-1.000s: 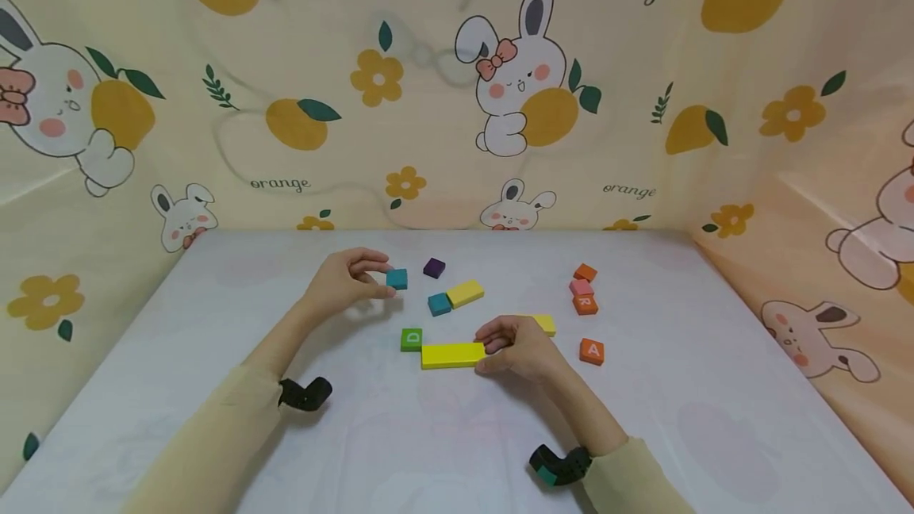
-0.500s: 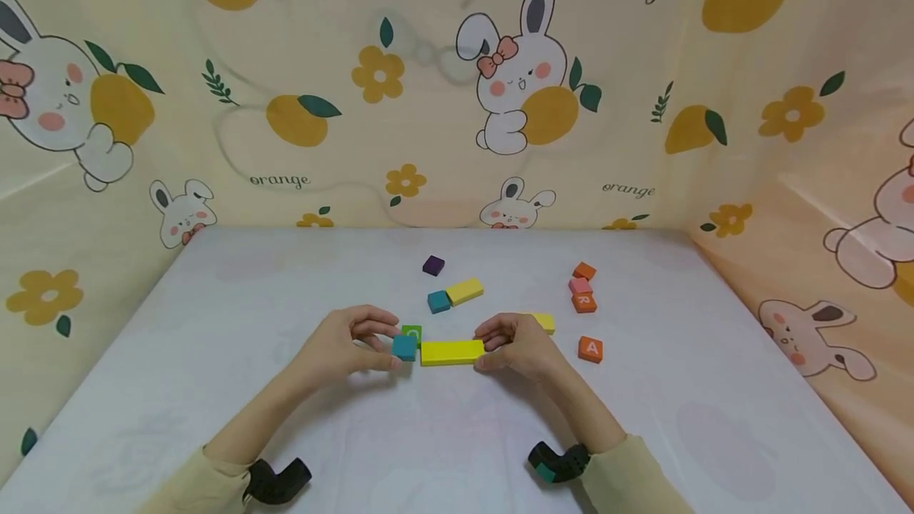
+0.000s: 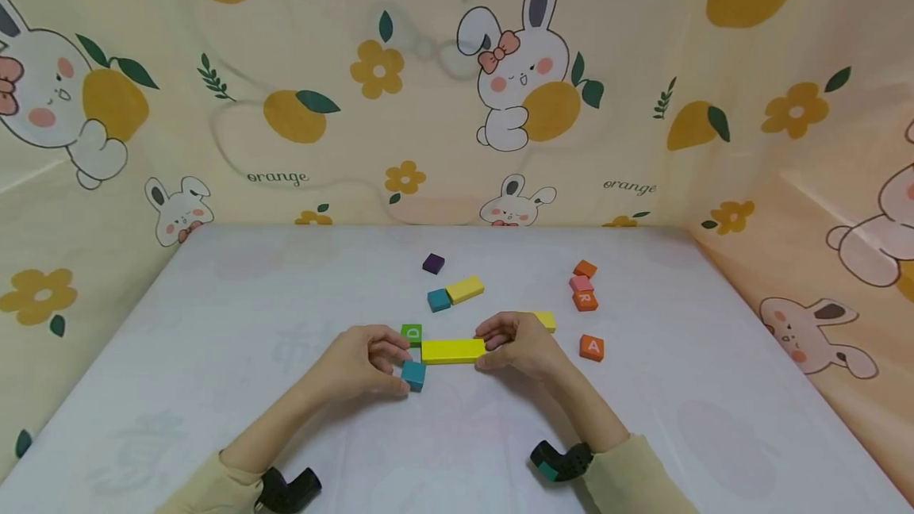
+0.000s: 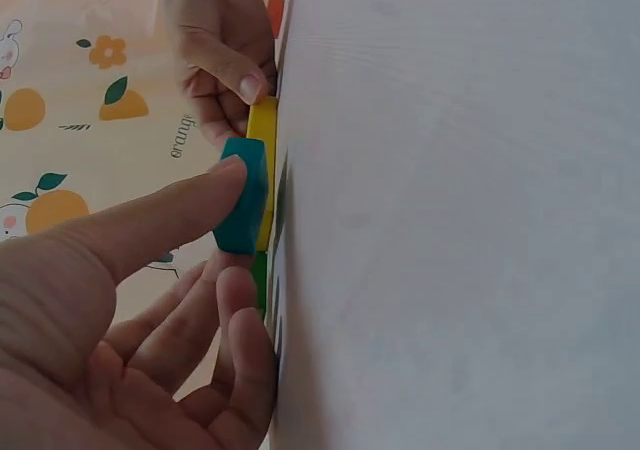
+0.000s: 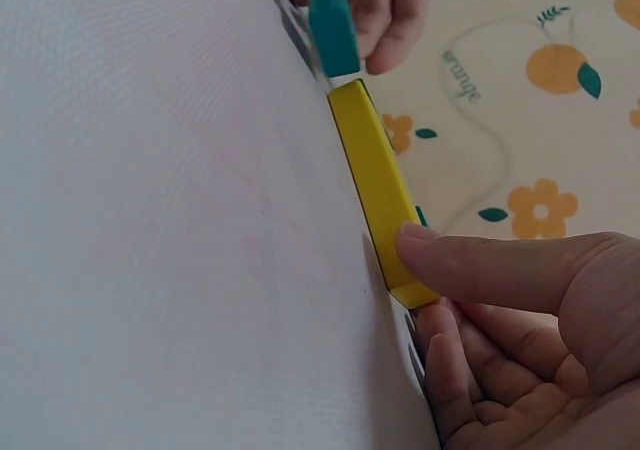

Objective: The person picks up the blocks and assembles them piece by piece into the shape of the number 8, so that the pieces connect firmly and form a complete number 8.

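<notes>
"What are the hands doing?"

"The left hand pinches a teal block between thumb and fingers. The right hand grips the right end of a long yellow block, thumb on its near side."

"Where are those two blocks?"

"The yellow one lies flat on a white desk, near the middle. The teal one is tilted, just in front of its left end, with a narrow gap between them in the right wrist view."

"And around them?"

"A green block marked D sits just beside the yellow block's left end, toward the back. Farther back, a second teal block touches a shorter yellow block, with a purple block behind. Another yellow block is partly hidden by the right hand."

"On the right?"

"An orange block, a pink block and an orange R block cluster together; nearer is an orange A block."
</notes>
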The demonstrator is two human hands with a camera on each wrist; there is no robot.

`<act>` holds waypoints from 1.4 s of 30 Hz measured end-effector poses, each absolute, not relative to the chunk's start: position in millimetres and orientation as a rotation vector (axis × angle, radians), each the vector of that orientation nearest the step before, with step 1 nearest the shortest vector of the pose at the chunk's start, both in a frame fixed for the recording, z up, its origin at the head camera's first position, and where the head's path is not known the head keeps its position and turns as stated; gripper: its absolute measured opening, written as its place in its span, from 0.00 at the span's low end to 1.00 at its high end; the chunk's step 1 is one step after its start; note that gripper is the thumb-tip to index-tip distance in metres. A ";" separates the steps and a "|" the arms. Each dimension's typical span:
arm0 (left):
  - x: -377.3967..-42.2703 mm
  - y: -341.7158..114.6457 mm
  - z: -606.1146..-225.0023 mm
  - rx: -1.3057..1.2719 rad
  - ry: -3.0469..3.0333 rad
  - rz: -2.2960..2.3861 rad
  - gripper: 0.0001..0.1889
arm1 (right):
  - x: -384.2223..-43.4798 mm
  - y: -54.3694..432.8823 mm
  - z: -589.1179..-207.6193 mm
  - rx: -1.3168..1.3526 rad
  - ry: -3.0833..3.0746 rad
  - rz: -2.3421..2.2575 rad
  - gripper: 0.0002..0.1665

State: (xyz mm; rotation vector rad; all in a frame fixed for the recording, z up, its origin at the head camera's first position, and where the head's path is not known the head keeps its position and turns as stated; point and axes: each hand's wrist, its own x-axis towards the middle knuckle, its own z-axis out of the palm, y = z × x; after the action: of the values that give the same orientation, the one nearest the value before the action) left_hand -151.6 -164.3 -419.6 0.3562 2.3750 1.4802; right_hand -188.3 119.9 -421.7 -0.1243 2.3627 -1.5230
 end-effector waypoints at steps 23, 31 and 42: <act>-154.1 -161.4 -423.5 0.335 2.469 1.387 0.23 | -187.8 120.4 -422.2 -0.153 2.367 -1.506 0.21; -154.0 -160.1 -422.4 0.327 2.468 1.387 0.23 | -188.0 119.9 -422.1 -0.144 2.368 -1.498 0.21; -151.9 -160.7 -420.0 0.335 2.473 1.393 0.23 | -187.8 118.6 -419.9 -0.126 2.351 -1.509 0.21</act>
State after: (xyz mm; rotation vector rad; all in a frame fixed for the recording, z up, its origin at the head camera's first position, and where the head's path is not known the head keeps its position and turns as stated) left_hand -151.9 -160.7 -420.0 0.3349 2.4733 1.3930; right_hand -187.8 118.6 -419.9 -0.1259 2.3509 -1.5091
